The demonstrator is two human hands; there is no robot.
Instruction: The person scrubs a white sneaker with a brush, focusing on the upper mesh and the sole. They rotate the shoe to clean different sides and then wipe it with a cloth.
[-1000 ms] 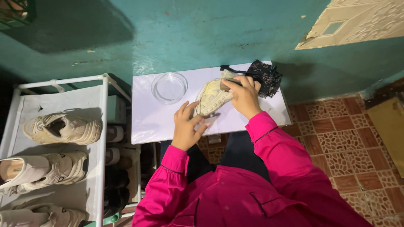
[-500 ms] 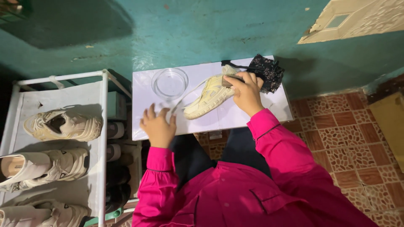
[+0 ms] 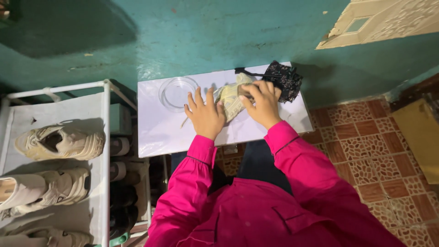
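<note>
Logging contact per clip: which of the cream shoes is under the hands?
The cream shoe on the white table, under both hands; the others sit on the rack.

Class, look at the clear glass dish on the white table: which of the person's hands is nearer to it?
Left. The left hand lies just right of the clear glass dish, fingers spread, touching the cream shoe. The right hand grips the shoe farther right.

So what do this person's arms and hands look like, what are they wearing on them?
Both arms are covered by long, bright pink sleeves that end in narrow buttonless-looking cuffs with a dark seam line at the wrist. The left hand and right hand are bare: no gloves, and no rings, watch or bracelet show. The same pink fabric covers the chest, with a stitched pocket flap.
</note>
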